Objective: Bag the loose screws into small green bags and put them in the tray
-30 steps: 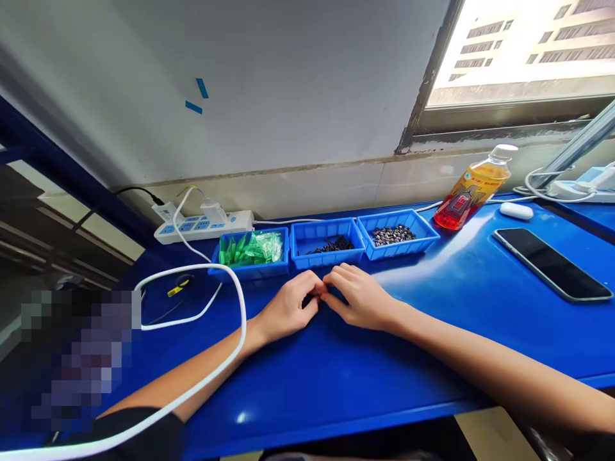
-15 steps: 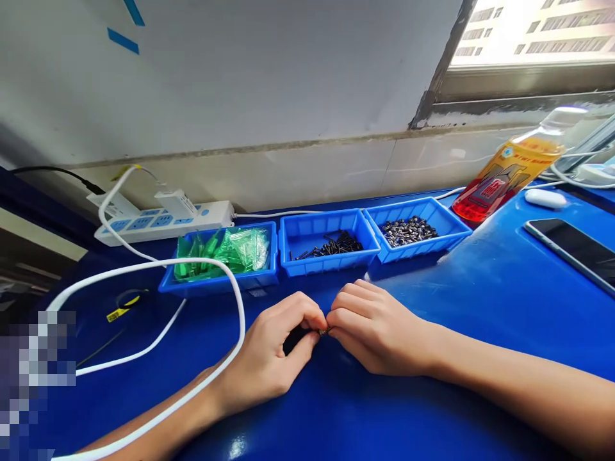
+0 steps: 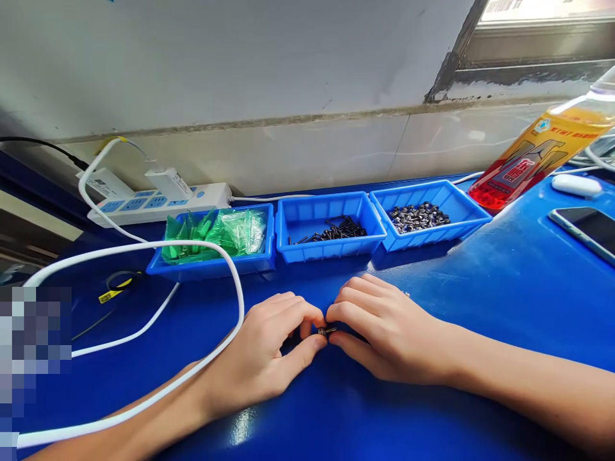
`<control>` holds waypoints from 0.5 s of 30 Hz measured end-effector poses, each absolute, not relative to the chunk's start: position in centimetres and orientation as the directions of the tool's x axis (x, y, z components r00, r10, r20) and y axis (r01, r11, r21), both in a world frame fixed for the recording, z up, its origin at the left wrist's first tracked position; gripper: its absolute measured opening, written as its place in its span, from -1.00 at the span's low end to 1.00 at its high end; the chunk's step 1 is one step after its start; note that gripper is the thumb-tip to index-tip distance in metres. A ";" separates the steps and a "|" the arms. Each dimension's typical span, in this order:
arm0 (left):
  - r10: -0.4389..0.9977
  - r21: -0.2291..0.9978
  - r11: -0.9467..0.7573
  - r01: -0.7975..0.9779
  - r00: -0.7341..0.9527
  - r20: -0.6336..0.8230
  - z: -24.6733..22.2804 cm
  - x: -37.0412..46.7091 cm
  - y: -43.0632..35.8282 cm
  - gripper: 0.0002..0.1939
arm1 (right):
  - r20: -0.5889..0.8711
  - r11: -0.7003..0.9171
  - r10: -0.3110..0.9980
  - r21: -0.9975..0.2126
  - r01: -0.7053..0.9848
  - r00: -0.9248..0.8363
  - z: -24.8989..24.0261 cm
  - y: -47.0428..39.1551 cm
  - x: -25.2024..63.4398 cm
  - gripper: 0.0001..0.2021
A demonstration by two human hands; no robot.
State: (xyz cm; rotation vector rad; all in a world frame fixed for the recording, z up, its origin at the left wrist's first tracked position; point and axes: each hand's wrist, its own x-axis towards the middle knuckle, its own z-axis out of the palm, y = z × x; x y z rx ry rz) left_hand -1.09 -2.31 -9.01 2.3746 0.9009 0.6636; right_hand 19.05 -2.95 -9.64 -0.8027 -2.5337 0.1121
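Observation:
A small dark metal screw [image 3: 327, 331] lies level between my two hands, just above the blue table. My left hand [image 3: 276, 346] pinches its thicker end between thumb and forefinger. From the other side, the curled thumb and forefinger of my right hand [image 3: 379, 323] close about the threaded tip, part of which shows between them. Whether a nut sits on the screw is too small to tell. Behind my hands stand a blue bin of dark screws [image 3: 336, 248] and a blue bin of shiny nut-like parts [image 3: 432, 238].
A third blue bin [image 3: 211, 269] holds green plastic packets. A white cable [image 3: 239, 282] loops over my left forearm from a power strip [image 3: 211, 195]. A drink bottle [image 3: 528, 153], a white case [image 3: 576, 186] and a phone [image 3: 589, 230] are at the right.
More of the screw shows now, as the fingers of my right hand have loosened a little around its tip. The camera view has tilted down slightly.

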 end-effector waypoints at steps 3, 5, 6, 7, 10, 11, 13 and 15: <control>0.682 0.597 -0.671 0.441 0.682 0.263 -9.0 -1.2 -2.3 -0.87 | 0.431 0.834 0.546 -0.196 0.516 -0.718 -9.8 -3.0 19.1 -0.84; 0.667 0.579 -0.687 0.438 0.697 0.264 -9.1 -1.2 -2.3 -0.86 | 0.445 0.849 0.518 -0.159 0.505 -0.731 -9.9 -3.0 19.1 -0.81; 0.663 0.570 -0.691 0.445 0.704 0.255 -9.1 -1.2 -2.3 -0.85 | 0.453 0.854 0.504 -0.137 0.502 -0.735 -9.9 -3.0 19.0 -0.80; 0.661 0.558 -0.694 0.455 0.709 0.245 -9.1 -1.1 -2.3 -0.85 | 0.462 0.858 0.493 -0.116 0.501 -0.737 -10.0 -3.0 19.0 -0.79; 0.658 0.505 -0.707 0.495 0.722 0.214 -9.0 -1.1 -2.5 -0.86 | 0.486 0.868 0.459 -0.068 0.492 -0.743 -10.3 -3.0 18.9 -0.78; 0.653 0.482 -0.717 0.504 0.728 0.209 -8.9 -1.0 -2.5 -0.85 | 0.494 0.873 0.447 -0.057 0.485 -0.746 -10.4 -3.0 18.8 -0.78; 0.638 0.439 -0.737 0.513 0.743 0.203 -8.9 -1.0 -2.6 -0.83 | 0.505 0.877 0.431 -0.038 0.479 -0.748 -10.5 -2.9 18.8 -0.78; 0.620 0.409 -0.756 0.511 0.759 0.199 -8.9 -1.0 -2.4 -0.82 | 0.506 0.870 0.438 -0.029 0.492 -0.743 -10.6 -2.8 18.7 -0.77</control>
